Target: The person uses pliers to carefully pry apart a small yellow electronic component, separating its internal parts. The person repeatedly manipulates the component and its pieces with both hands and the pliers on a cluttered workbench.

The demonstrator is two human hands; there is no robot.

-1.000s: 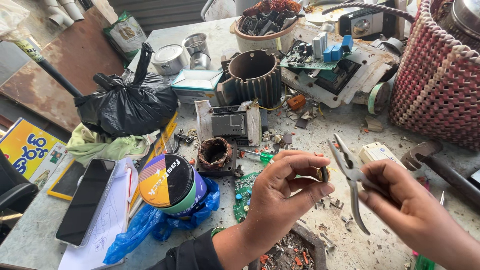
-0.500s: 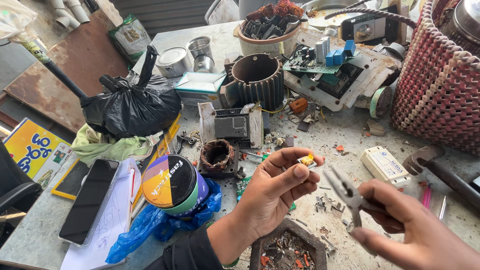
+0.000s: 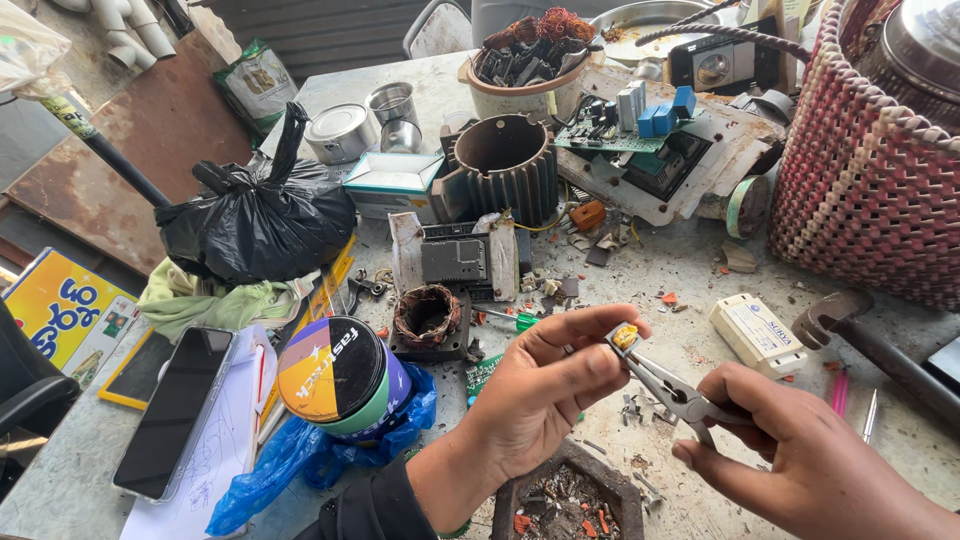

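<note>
Two hands meet low over the messy table [image 3: 700,270]. Left hand [image 3: 540,400] pinches a tiny yellow part [image 3: 626,336] with curled fingers. Right hand [image 3: 800,460] is closed around grey pliers [image 3: 665,385] (nose pointing up-left, handles down-right), whose tips grip the part. It looks like pulling-apart work; next needs a steady tug.

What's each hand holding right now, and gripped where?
Left hand pinches a small yellow component between thumb and fingertips, by its left side. Right hand holds pliers by the handles; the tips meet the same component.
</note>
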